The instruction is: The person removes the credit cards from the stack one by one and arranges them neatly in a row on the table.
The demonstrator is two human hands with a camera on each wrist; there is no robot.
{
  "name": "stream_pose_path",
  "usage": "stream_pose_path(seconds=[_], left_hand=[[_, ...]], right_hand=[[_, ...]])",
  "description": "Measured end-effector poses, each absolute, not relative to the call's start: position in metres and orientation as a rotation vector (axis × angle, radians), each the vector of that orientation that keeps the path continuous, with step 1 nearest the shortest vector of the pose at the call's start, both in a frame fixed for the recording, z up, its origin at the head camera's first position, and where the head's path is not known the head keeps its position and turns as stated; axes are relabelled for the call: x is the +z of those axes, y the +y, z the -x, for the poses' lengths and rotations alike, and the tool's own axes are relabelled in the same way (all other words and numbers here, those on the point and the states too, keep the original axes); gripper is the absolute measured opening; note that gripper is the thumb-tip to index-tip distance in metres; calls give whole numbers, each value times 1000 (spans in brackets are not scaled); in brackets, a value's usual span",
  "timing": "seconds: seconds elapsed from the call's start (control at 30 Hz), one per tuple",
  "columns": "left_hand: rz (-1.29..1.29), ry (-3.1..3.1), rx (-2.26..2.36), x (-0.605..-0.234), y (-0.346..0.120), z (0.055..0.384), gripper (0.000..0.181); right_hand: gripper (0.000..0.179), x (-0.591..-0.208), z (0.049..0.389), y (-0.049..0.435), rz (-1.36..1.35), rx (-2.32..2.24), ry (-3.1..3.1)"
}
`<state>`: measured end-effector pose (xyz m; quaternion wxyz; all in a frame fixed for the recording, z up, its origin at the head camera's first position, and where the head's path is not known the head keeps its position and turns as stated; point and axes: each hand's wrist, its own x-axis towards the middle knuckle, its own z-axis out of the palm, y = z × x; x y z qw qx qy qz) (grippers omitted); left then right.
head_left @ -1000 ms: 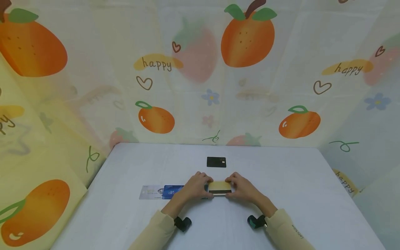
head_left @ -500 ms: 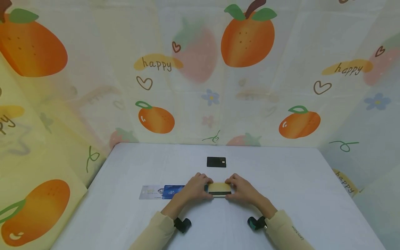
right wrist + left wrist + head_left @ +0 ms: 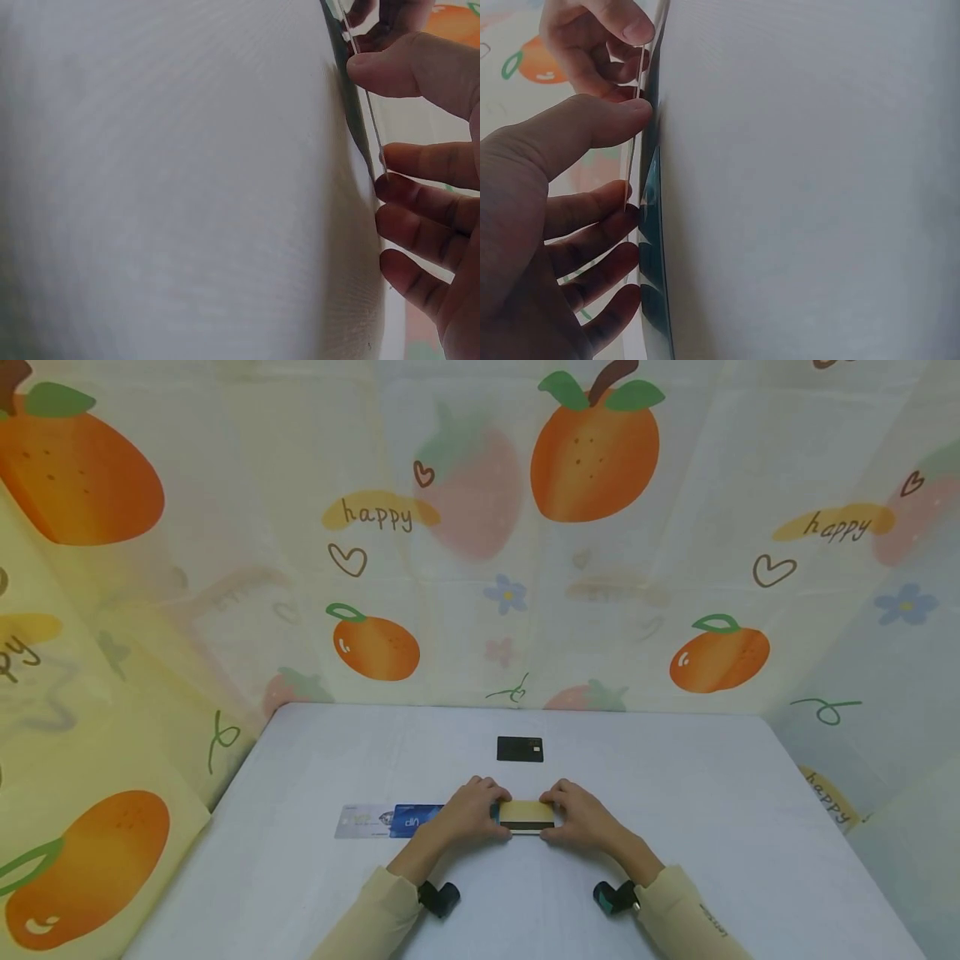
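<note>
Both hands hold a gold card (image 3: 527, 812) with a black stripe, low over the table. My left hand (image 3: 471, 810) pinches its left end between thumb and forefinger, and my right hand (image 3: 583, 812) pinches the right end likewise. Edge-on in the left wrist view, the thin card (image 3: 632, 154) sits just off a dark teal card (image 3: 654, 255) lying on the tabletop. The other fingertips of the left hand rest at that teal card. To the left lie a blue card (image 3: 412, 820) and a pale grey card (image 3: 362, 822), overlapping end to end, partly behind the left hand.
A black card (image 3: 519, 749) with a chip lies farther back on the white table (image 3: 660, 768). A fruit-printed cloth (image 3: 465, 610) hangs behind the table's back edge and along both sides. Each wrist wears a small black camera (image 3: 439, 898).
The gold card has come slightly toward the person, and the pale strip under its black stripe looks narrower. Both hands keep their pinch, with the right shifting a little; the other cards stay put.
</note>
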<state>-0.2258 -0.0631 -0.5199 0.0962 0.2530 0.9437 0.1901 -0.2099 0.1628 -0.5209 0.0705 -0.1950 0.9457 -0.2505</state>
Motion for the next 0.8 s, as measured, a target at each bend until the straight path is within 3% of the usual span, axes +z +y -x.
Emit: stream_pose_path(seconds=[0.8], left_hand=[[-769, 2799, 591, -524, -65, 226, 52]], right_hand=[[45, -525, 207, 160, 531, -774, 2869]])
